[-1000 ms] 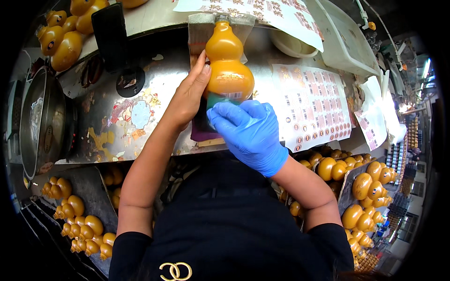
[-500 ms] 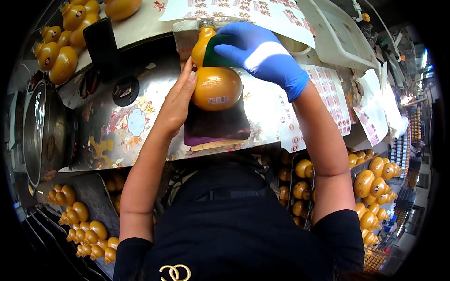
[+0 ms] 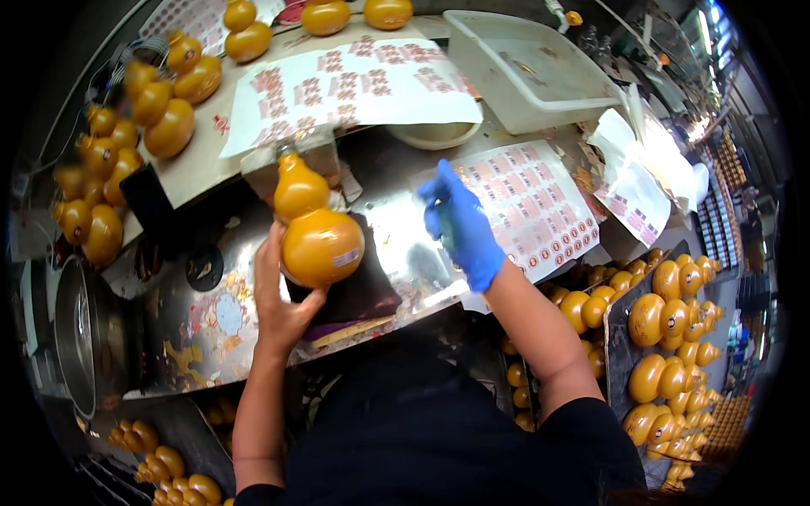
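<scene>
An amber gourd-shaped bottle (image 3: 322,244) lies tilted on a dark cloth pad (image 3: 371,282), its clear neck pointing to the far side. My bare left hand (image 3: 283,295) grips the lower bulb from the left and near side. A small pale label with a barcode shows on that bulb. To the right of the bottle, apart from it, my blue-gloved right hand (image 3: 464,228) hangs over the metal bench near a label sheet (image 3: 540,190). Its fingers are curled round a dark green flat piece (image 3: 448,226), mostly hidden by the glove.
Another label sheet (image 3: 346,84) lies on the raised shelf beyond, beside several gourd bottles (image 3: 169,126). A white plastic tub (image 3: 523,76) stands at the far right. A steel pan (image 3: 80,337) sits at the left. Racked gourd bottles (image 3: 662,337) fill trays on both sides below the bench.
My right hand has come off the bottle with the green piece and moved right. My left hand has shifted lower on the bottle, which now leans more. The view has shifted too.
</scene>
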Demonstrator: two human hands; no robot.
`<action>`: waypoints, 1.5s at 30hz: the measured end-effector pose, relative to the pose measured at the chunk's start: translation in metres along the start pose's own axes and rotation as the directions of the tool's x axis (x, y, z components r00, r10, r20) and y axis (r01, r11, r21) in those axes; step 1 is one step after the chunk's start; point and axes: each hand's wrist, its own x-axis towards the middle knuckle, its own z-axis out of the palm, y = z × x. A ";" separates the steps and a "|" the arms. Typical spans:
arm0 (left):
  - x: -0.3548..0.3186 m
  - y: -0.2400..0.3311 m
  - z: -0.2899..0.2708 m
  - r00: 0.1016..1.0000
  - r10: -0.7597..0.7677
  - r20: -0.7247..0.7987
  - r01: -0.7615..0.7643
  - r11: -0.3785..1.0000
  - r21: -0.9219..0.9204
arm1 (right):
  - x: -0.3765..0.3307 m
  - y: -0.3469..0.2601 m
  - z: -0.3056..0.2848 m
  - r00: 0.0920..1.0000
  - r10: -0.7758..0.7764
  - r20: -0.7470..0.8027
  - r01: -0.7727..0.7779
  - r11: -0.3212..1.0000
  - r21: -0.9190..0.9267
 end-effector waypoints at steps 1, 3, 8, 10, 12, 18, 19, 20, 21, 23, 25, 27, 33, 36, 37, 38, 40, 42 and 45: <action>0.002 0.008 -0.004 0.996 0.079 -0.043 -0.076 0.994 0.073 | 0.017 -0.006 -0.007 0.983 -0.111 -0.145 0.109 0.994 -0.021; 0.008 0.021 -0.008 0.981 0.185 -0.052 -0.176 0.973 0.153 | 0.061 -0.024 -0.034 0.841 -0.375 -0.390 0.351 0.927 -0.134; 0.008 0.010 0.013 0.988 0.152 -0.006 -0.150 0.976 0.160 | 0.124 -0.092 -0.087 0.916 -0.121 -0.382 0.076 0.988 -0.131; 0.000 0.010 0.016 0.995 0.097 -0.037 -0.090 0.982 0.169 | 0.137 -0.100 -0.079 0.921 -0.061 -0.384 -0.004 0.986 -0.166; -0.002 0.006 0.019 0.996 0.079 -0.031 -0.073 0.986 0.151 | 0.157 -0.102 -0.093 0.905 -0.167 -0.391 0.099 0.977 -0.189; -0.004 0.002 0.018 0.997 0.070 -0.031 -0.065 0.987 0.147 | 0.168 -0.100 -0.100 0.877 -0.362 -0.315 0.336 0.932 -0.137; -0.004 0.002 0.018 0.997 0.068 -0.028 -0.063 0.987 0.145 | 0.167 -0.103 -0.101 0.854 -0.405 -0.328 0.366 0.914 -0.177; -0.003 0.003 0.018 0.997 0.066 -0.025 -0.062 0.988 0.143 | 0.166 -0.103 -0.103 0.828 -0.447 -0.339 0.394 0.893 -0.217; -0.003 0.003 0.018 0.998 0.065 -0.026 -0.061 0.988 0.142 | 0.165 -0.104 -0.104 0.851 -0.386 -0.357 0.323 0.919 -0.224; -0.003 0.004 0.019 0.997 0.067 -0.028 -0.063 0.989 0.135 | 0.163 -0.102 -0.104 0.882 -0.259 -0.394 0.176 0.956 -0.234; -0.004 0.003 0.018 0.997 0.064 -0.031 -0.059 0.989 0.136 | 0.151 -0.101 -0.089 0.895 -0.243 -0.374 0.213 0.970 -0.120; -0.004 0.001 0.019 0.998 0.064 -0.026 -0.060 0.989 0.133 | 0.150 -0.100 -0.087 0.894 -0.301 -0.332 0.285 0.954 -0.097; -0.010 0.000 0.016 0.998 0.011 -0.061 -0.003 0.991 0.136 | 0.159 -0.106 -0.086 0.750 -0.620 -0.230 0.534 0.773 -0.342; -0.011 -0.007 0.013 0.998 -0.005 -0.065 0.015 0.989 0.148 | 0.141 -0.121 -0.067 0.586 -0.804 -0.099 0.615 0.521 -0.593; -0.011 -0.007 0.010 0.998 -0.039 -0.041 0.043 0.991 0.124 | 0.124 -0.125 -0.053 0.555 -0.831 -0.034 0.615 0.438 -0.656; -0.006 -0.004 0.011 0.998 -0.066 -0.021 0.068 0.993 0.101 | 0.112 -0.124 -0.044 0.563 -0.825 0.039 0.645 0.410 -0.645; -0.006 -0.005 0.011 0.998 -0.069 0.004 0.068 0.996 0.062 | 0.077 -0.117 -0.008 0.613 -0.774 0.156 0.670 0.406 -0.622; -0.005 -0.003 0.009 0.995 -0.095 0.020 0.095 0.995 -0.007 | 0.054 -0.097 0.013 0.700 -0.671 0.246 0.697 0.567 -0.438; -0.007 -0.003 0.007 0.998 -0.068 -0.015 0.068 0.998 0.003 | 0.010 -0.081 0.045 0.847 -0.396 0.355 0.532 0.638 -0.557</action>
